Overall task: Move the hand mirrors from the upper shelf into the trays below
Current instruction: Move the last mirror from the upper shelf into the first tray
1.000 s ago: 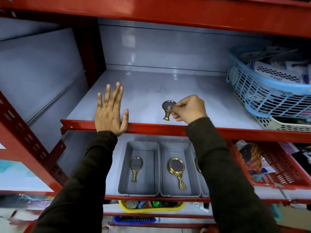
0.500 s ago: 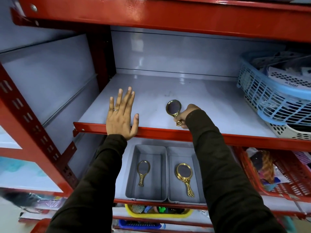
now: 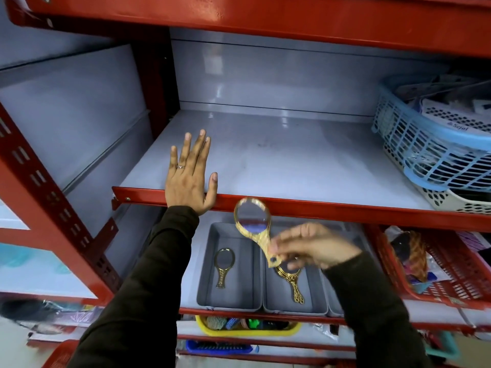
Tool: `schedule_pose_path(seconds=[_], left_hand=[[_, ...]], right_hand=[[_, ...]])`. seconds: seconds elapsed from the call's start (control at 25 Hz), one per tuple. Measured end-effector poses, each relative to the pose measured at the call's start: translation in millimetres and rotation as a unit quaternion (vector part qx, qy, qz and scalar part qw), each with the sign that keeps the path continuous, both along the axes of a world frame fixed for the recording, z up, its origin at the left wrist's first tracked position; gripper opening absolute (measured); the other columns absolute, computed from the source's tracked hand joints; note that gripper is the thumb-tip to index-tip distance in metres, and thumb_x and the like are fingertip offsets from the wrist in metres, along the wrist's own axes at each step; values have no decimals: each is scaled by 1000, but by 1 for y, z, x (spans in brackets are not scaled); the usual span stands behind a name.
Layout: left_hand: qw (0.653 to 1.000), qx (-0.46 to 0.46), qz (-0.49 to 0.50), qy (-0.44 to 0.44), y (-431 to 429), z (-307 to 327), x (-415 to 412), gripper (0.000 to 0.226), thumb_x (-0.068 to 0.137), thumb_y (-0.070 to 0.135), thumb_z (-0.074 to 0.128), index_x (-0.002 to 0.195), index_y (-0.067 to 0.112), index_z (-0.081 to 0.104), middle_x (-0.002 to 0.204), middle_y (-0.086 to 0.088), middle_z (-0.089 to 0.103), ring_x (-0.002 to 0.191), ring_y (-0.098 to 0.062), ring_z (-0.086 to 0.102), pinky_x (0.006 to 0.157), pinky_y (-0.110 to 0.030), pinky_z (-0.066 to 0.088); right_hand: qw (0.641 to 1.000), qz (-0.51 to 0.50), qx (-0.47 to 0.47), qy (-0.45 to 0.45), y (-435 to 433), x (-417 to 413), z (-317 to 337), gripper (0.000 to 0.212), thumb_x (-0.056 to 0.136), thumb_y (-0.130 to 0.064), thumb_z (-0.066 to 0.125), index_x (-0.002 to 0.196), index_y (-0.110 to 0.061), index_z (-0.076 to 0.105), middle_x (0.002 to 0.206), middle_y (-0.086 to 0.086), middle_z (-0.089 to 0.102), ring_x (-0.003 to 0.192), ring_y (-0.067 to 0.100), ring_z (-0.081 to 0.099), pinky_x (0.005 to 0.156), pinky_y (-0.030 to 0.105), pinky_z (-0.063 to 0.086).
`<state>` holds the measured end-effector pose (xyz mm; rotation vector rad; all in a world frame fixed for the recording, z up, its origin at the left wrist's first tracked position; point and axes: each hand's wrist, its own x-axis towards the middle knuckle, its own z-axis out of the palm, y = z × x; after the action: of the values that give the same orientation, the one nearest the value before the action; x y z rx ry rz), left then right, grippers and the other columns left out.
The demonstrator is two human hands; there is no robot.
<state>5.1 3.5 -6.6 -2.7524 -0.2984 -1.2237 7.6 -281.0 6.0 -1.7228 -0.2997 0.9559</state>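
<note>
And the gold hand mirror is off the upper shelf now, where half a second ago the right hand was only gripping its handle at the shelf's front lip. That hand, blurred with motion, pinches the handle end and carries the mirror in the air just below the red edge, above the middle grey tray. Glass end points up and slightly left, handle down-right, long axis steeply tilted. The upper shelf looks cleared of mirrors, so this reads as the last one. The left hand lies flat and open on the shelf edge, holding nothing
</note>
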Motion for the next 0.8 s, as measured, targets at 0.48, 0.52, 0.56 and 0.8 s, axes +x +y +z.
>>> schedule_pose_path(seconds=[0.48, 0.52, 0.56, 0.8], left_hand=[[1000, 12, -1, -17, 2, -2, 3, 69, 88, 38, 31, 150, 7, 27, 158, -8, 25, 148, -29, 17, 123, -40, -1], [1000, 14, -1, -19, 2, -2, 3, 69, 88, 38, 31, 150, 7, 27, 158, -8, 25, 148, -29, 18, 123, -40, -1], [1000, 16, -2, -20, 1, -2, 3, 69, 88, 38, 31, 150, 7, 28, 158, -8, 25, 148, -29, 18, 123, -41, -1], [999, 18, -15, -24, 3, -4, 6, 69, 88, 37, 32, 149, 6, 30, 158, -9, 26, 148, -29, 18, 122, -42, 1]], right_hand=[[953, -242, -118, 136, 114, 19, -213, 20, 81, -1, 76, 100, -2, 71, 88, 14, 74, 74, 20, 70, 58, 29, 61], [948, -255, -125, 141, 117, 21, -219, 16, 81, 0, 76, 96, -2, 70, 92, 16, 74, 77, 22, 70, 59, 31, 61], [945, -264, -131, 142, 120, 22, -223, 9, 82, 0, 74, 90, -3, 70, 94, 16, 73, 78, 22, 69, 59, 31, 60], [949, -248, -158, 116, 137, 29, -241, 12, 93, -6, 62, 99, 0, 71, 79, 3, 66, 69, 14, 61, 59, 25, 60]])
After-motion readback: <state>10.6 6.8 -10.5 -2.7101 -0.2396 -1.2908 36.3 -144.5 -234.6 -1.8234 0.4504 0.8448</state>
